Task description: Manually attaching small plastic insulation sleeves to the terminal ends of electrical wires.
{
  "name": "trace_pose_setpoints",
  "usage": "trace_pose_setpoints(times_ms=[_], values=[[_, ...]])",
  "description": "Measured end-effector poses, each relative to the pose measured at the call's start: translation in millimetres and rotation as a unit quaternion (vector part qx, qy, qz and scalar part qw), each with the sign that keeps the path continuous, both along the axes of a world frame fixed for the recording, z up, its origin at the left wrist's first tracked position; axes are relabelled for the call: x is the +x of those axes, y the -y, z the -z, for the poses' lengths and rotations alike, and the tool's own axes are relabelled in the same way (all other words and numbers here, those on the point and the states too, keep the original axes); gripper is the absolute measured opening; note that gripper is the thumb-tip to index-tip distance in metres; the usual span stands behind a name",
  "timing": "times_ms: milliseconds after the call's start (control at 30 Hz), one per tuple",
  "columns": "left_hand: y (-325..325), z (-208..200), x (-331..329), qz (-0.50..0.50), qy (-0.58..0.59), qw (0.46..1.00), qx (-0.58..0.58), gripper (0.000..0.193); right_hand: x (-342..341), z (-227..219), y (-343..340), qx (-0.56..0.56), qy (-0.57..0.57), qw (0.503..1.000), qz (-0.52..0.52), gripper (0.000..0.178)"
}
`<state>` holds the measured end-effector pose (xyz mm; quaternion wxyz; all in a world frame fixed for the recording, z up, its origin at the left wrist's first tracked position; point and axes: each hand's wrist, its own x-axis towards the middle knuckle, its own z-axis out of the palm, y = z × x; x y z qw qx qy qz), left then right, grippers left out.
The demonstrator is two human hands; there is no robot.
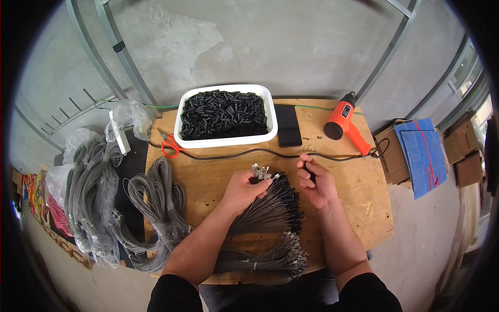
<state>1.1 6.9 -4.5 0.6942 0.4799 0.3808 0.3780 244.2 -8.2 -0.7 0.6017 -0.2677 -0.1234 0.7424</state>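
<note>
The left forearm [200,244] slants in from the near left, and the left hand [243,190] has its thumb and fingers closed around a tuft of silvery metal terminals [261,171], which poke out on the far side of the fingers. The right forearm [340,239] rises from the near right, and the right hand [318,186] is half turned up, its curled fingers pinching what looks like a short black sleeve [310,168], partly hidden. The hands are near each other but apart. Between the forearms a fan of thin grey cables [260,209] spreads over the wooden tabletop [364,208], its right ends capped in black tubing [296,208]; nearer, a tied grey cable bundle [236,261] ends in shiny bare connectors [295,255]. On the left lie smooth, looped cable coils [163,208], crinkled clear plastic [110,195] around some. Far off, a glossy white rectangular tub [228,141] with rounded corners is heaped with short black tubes [223,112], red-handled scissors [170,142] to its left, a flat black smartphone [288,125] and an orange heat gun [340,122] to its right
</note>
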Motion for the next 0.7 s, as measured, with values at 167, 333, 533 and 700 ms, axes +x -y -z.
trace_pose_setpoints(times_ms=[167,333,533,700], values=[[-1,0,0,0.000,0.002,1.000,-0.015,0.005,-7,-6,6,0.020,0.052,0.998,-0.039,0.017],[-1,-2,0,0.003,0.017,1.000,-0.018,0.006,-18,-12,12,0.035,0.169,0.984,-0.048,0.019],[0,-3,0,-0.003,0.027,0.999,-0.026,0.006,-20,-8,13,0.051,0.219,0.973,-0.047,0.023],[1,3,-5,-0.015,0.019,1.000,-0.010,0.008,-18,1,5,0.050,0.190,0.980,-0.044,0.018]])
